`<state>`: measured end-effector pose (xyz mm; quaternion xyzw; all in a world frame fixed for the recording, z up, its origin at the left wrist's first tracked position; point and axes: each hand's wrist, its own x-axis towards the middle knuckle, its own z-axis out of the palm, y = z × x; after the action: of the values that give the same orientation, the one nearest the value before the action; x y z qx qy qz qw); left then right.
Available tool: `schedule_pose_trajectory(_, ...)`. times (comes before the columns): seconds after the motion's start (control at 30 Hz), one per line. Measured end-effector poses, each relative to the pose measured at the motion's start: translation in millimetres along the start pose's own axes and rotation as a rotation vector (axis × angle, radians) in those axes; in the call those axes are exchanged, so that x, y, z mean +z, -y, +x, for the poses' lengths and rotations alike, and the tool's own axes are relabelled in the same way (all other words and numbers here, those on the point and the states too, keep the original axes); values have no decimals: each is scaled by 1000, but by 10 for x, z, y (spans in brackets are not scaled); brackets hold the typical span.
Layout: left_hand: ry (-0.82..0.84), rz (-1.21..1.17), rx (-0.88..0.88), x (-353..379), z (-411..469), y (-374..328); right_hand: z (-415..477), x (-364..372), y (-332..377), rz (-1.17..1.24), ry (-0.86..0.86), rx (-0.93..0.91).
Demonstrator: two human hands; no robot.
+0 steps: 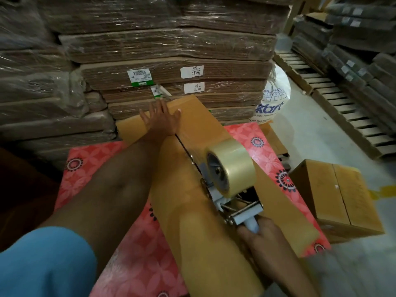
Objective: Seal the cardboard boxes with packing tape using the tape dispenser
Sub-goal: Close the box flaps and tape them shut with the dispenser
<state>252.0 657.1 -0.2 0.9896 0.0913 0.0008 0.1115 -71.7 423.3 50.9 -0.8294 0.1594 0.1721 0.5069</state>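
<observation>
The cardboard box (177, 189) lies under your left hand (160, 120), its fingers (154, 106) spread flat on top. Your right hand (264, 240) wraps its fingers round the handle of the tape dispenser (230, 176), over the seam.

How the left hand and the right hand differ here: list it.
The left hand lies flat with fingers spread; the right hand curls round the tape dispenser's white handle. The left hand presses the far end of the cardboard box; the right hand is at the near end. Both work on the same box.
</observation>
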Motion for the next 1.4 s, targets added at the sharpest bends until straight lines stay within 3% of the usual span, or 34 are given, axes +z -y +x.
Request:
schedule_pose_trajectory(0.23,150,-14,148,171,-1048,-276,-3,51,36,13,-37,-44)
schedule_pose_trajectory(0.53,183,117,207,-57,-558,-150,466,198,401,-46,-46,-88)
schedule_pose_trajectory(0.7,197,137,177,10,-414,-128,491,138,394,-92,-29,-87)
schedule_pose_trajectory(0.87,135,68,94,65,-390,-197,-197,-152,-121,-107,35,-41)
schedule_pose_trajectory(1.03,134,20,33,10,-691,-376,-439,-221,-375,-94,-93,-30)
schedule_pose_trajectory(1.2,149,23,317,175,-1652,-443,-444,-240,-316,-61,-79,-67)
schedule_pose_trajectory(1.4,162,136,319,192,-2021,-403,-502,-213,-279,-10,-67,-1)
